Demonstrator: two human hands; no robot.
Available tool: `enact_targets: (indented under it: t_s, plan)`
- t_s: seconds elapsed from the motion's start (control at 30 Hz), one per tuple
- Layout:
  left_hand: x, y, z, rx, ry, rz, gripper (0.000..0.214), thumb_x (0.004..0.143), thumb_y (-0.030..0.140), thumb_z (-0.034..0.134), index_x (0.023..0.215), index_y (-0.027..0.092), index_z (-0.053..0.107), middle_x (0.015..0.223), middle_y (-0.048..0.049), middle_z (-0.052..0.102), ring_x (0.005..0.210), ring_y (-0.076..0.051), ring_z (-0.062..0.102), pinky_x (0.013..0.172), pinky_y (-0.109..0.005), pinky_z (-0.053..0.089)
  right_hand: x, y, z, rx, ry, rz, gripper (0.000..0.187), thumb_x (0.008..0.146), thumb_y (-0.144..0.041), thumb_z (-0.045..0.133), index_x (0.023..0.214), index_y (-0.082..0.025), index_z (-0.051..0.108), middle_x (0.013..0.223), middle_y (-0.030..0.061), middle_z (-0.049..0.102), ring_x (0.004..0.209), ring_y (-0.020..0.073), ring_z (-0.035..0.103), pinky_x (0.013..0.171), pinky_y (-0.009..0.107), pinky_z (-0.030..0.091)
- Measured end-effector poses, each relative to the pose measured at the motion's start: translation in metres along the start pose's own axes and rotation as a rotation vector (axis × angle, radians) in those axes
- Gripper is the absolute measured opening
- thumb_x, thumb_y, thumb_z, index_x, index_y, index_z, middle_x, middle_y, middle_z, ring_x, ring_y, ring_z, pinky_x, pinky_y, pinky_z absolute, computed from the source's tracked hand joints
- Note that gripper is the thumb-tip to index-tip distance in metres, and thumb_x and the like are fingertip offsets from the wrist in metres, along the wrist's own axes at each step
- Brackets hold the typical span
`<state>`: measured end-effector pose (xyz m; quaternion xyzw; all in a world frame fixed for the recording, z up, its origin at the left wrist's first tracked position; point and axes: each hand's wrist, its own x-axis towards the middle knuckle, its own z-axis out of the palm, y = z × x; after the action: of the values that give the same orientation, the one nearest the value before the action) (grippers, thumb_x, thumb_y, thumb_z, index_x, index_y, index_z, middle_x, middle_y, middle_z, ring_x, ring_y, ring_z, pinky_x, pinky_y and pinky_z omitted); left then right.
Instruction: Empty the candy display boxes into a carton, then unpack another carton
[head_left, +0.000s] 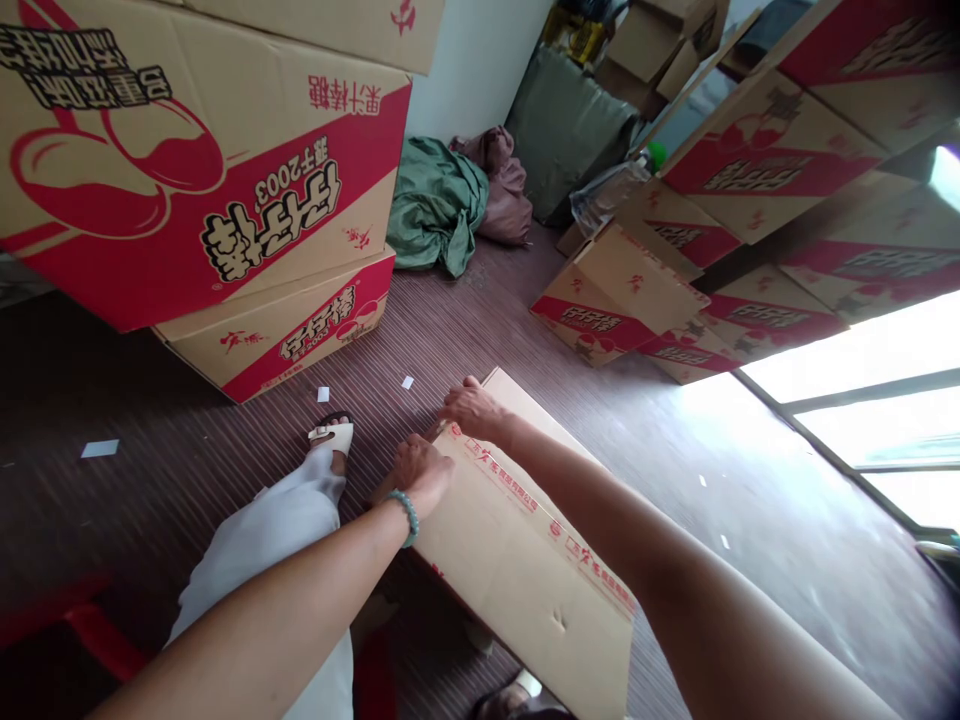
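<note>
A flattened cardboard box (525,560) with red tape and red print lies tilted across the striped floor in front of me. My left hand (420,472), with a green bead bracelet at the wrist, is curled closed on the box's near left edge. My right hand (472,408) rests on the far corner of the same box, its fingers bent down over the edge. My leg in white trousers (262,550) and a white sandal (332,436) stand just left of the box.
Stacked red-and-tan cartons (195,180) rise at the left. More cartons (720,250) lean at the right by a bright window (862,400). Green and brown cloth bundles (442,205) lie against the back wall. Paper scraps (100,449) dot the floor. A red stool (82,630) shows at lower left.
</note>
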<state>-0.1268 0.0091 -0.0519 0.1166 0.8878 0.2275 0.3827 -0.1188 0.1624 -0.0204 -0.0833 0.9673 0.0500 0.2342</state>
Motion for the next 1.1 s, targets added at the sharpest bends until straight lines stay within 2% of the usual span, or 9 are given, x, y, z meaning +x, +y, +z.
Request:
enact_targets:
  t_s: [0.13,0.3,0.47,0.57,0.63,0.73,0.8,0.93,1.1]
  plan:
    - [0.0,-0.001,-0.001,-0.001,-0.029,-0.002,0.049,0.075,0.02,0.055,0.121,0.003,0.052,0.124,-0.0242,0.059,0.121,-0.031,0.056,0.098,-0.033,0.044,0.012,-0.008,-0.002,-0.067,-0.069,-0.049,0.024,0.091,-0.014,0.049,0.098,-0.021,0.071,0.094,0.0076,0.071,0.098,0.0207,0.054,0.085,0.037,0.022]
    - [-0.006,0.002,-0.008,0.005,-0.08,-0.001,0.049,0.075,0.021,0.055,0.121,0.005,0.055,0.125,-0.0239,0.058,0.122,-0.031,0.054,0.098,-0.033,0.044,0.013,0.001,0.0,-0.112,-0.081,-0.064,0.025,0.093,-0.015,0.046,0.1,-0.021,0.07,0.095,0.0071,0.071,0.097,0.0201,0.055,0.086,0.037,0.023]
    - [-0.013,0.004,-0.017,0.015,-0.121,0.016,0.044,0.076,0.021,0.053,0.119,0.01,0.057,0.127,-0.0215,0.056,0.123,-0.03,0.054,0.1,-0.033,0.042,0.005,0.016,0.004,-0.098,-0.054,-0.016,0.028,0.093,-0.013,0.045,0.103,-0.021,0.07,0.096,0.009,0.071,0.098,0.0203,0.056,0.086,0.037,0.025]
    - [-0.013,0.003,-0.018,0.02,-0.131,0.035,0.044,0.077,0.023,0.053,0.119,0.012,0.057,0.128,-0.0199,0.056,0.124,-0.029,0.053,0.103,-0.032,0.04,-0.006,0.026,0.003,-0.098,-0.069,0.074,0.029,0.095,-0.016,0.042,0.104,-0.02,0.069,0.099,0.0107,0.072,0.102,0.0219,0.058,0.089,0.038,0.026]
    - [-0.013,0.002,-0.017,0.021,-0.131,0.04,0.045,0.077,0.022,0.053,0.121,0.012,0.057,0.129,-0.0201,0.054,0.124,-0.03,0.052,0.104,-0.032,0.039,-0.014,0.026,0.002,-0.06,-0.073,0.192,0.032,0.097,-0.017,0.038,0.107,-0.019,0.068,0.102,0.0113,0.072,0.103,0.0216,0.06,0.091,0.038,0.029]
    - [-0.014,0.004,-0.016,0.022,-0.127,0.038,0.046,0.077,0.021,0.052,0.122,0.014,0.056,0.129,-0.0202,0.053,0.124,-0.031,0.052,0.102,-0.035,0.04,-0.02,0.011,0.007,0.067,-0.086,0.421,0.035,0.098,-0.017,0.033,0.118,-0.021,0.061,0.103,0.0106,0.072,0.097,0.02,0.065,0.081,0.033,0.036]
    - [-0.014,0.006,-0.014,0.025,-0.117,0.033,0.046,0.078,0.023,0.051,0.123,0.015,0.056,0.128,-0.0202,0.053,0.123,-0.032,0.051,0.101,-0.038,0.042,-0.022,-0.006,0.015,0.12,-0.113,0.512,0.033,0.096,-0.02,0.035,0.119,-0.021,0.058,0.101,0.0111,0.073,0.092,0.021,0.067,0.072,0.03,0.039]
    - [-0.008,0.003,-0.007,0.042,-0.089,0.048,0.049,0.076,0.024,0.052,0.124,0.015,0.056,0.127,-0.021,0.052,0.123,-0.034,0.051,0.101,-0.039,0.042,-0.033,-0.029,0.034,0.153,-0.161,0.586,0.028,0.092,-0.023,0.041,0.115,-0.019,0.057,0.097,0.0127,0.073,0.089,0.0245,0.069,0.065,0.03,0.042]
    - [0.001,-0.003,0.005,0.074,-0.051,0.068,0.048,0.073,0.023,0.053,0.12,0.015,0.057,0.124,-0.0213,0.052,0.118,-0.034,0.053,0.099,-0.039,0.042,-0.058,-0.031,0.045,0.213,-0.206,0.625,0.025,0.092,-0.022,0.042,0.111,-0.022,0.059,0.097,0.0095,0.073,0.088,0.0218,0.07,0.066,0.028,0.044]
